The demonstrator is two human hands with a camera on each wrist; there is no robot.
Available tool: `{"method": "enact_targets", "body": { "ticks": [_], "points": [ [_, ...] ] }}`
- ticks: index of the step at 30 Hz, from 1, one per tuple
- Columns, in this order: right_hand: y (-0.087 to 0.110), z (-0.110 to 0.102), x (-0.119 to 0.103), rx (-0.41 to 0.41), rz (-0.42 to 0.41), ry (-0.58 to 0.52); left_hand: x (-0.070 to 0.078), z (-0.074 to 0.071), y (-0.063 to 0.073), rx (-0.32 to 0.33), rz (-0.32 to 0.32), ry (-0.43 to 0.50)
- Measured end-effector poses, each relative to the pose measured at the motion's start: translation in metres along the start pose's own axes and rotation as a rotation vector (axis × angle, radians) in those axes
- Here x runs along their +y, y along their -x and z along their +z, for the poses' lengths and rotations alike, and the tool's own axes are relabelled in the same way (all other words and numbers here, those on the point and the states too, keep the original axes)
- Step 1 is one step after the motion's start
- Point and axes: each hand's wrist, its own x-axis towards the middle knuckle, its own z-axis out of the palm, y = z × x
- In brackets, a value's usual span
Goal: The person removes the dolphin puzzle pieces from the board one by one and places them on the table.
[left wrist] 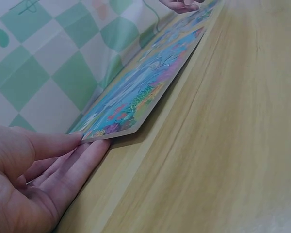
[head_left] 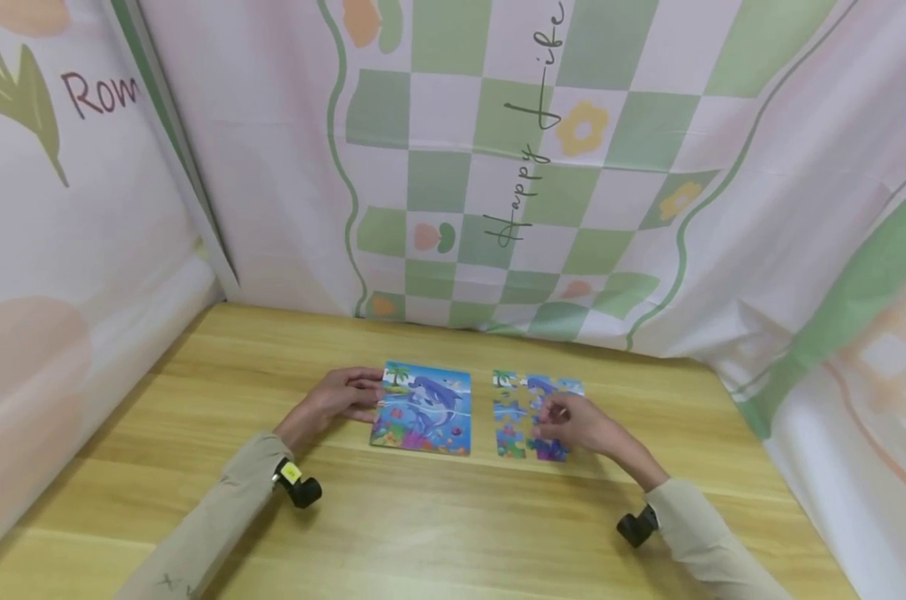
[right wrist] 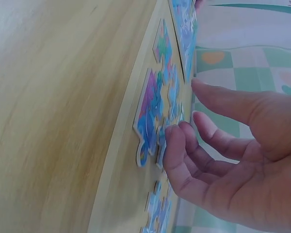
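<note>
A thin rectangular dolphin puzzle board [head_left: 432, 410], printed with a sea scene and a palm tree, lies in the middle of the table. My left hand [head_left: 334, 398] pinches its left edge; in the left wrist view the thumb [left wrist: 58, 144] is at the top and the fingers reach beneath the edge. To the right of the board, several loose jigsaw pieces [head_left: 509, 442] with matching pictures lie in rough rows with gaps. Over them hovers my right hand [head_left: 578, 421], its fingers loosely bent and the thumb apart; the right wrist view shows nothing between them.
The wooden table [head_left: 422, 525] carries the board and pieces. A checked green-and-white curtain [head_left: 498, 167] hangs along its back edge, and further cloth [head_left: 85, 250] borders the left side. Small black cameras [head_left: 302, 492] sit on both sleeves.
</note>
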Motion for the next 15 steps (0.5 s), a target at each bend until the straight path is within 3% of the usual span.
{"method": "enact_targets", "body": {
  "ticks": [10,15],
  "points": [
    [-0.01,0.012,-0.014,0.017,-0.051,-0.006,0.0,0.0,0.0,-0.001,0.001,-0.004],
    [-0.018,0.021,-0.016,-0.004,-0.119,0.0,0.0,0.0,-0.001,0.001,-0.002,-0.006]
  ]
}}
